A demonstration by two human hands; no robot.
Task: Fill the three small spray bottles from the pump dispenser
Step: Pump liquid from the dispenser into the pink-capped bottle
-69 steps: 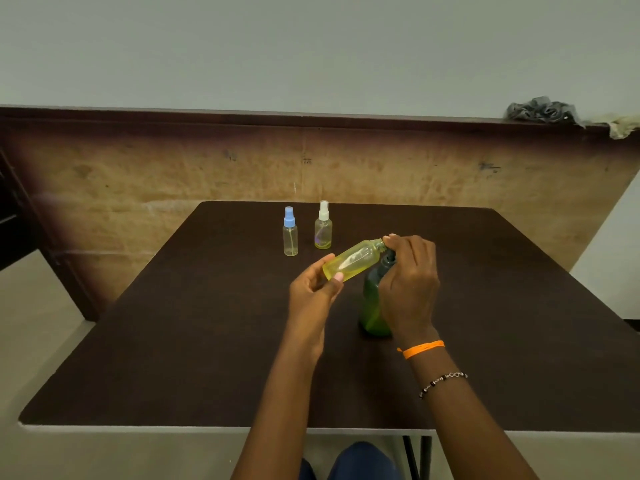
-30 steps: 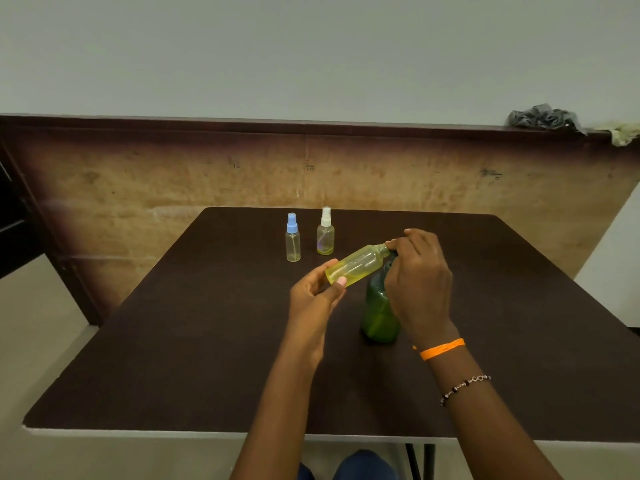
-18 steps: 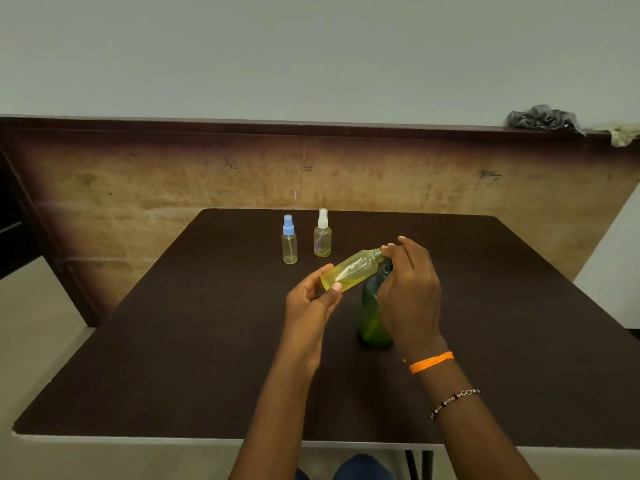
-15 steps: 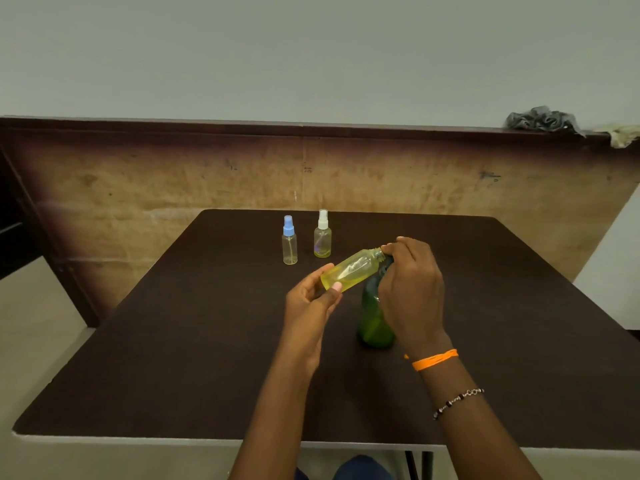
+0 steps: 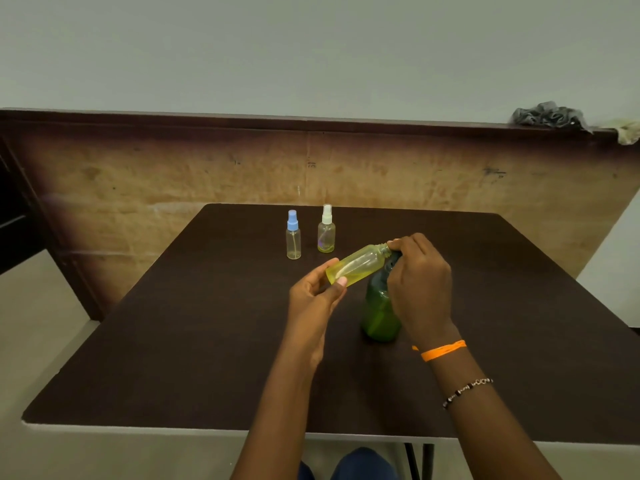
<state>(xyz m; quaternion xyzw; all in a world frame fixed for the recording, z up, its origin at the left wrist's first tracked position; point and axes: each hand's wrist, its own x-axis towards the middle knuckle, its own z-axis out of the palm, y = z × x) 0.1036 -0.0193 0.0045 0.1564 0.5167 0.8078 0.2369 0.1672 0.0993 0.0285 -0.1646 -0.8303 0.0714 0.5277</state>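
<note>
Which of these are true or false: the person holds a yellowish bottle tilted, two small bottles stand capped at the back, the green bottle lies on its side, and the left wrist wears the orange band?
1. The left hand holds the yellowish bottle tilted. True.
2. The blue-capped bottle and the white-capped bottle stand capped at the back. True.
3. The green pump dispenser lies on its side. False: it stands upright on the table.
4. The orange band is on the left wrist. False: it is on the right, whose hand covers the dispenser's top.

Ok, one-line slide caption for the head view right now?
Left hand tilts an uncapped bottle to the green dispenser while the right hand covers its pump.
</note>
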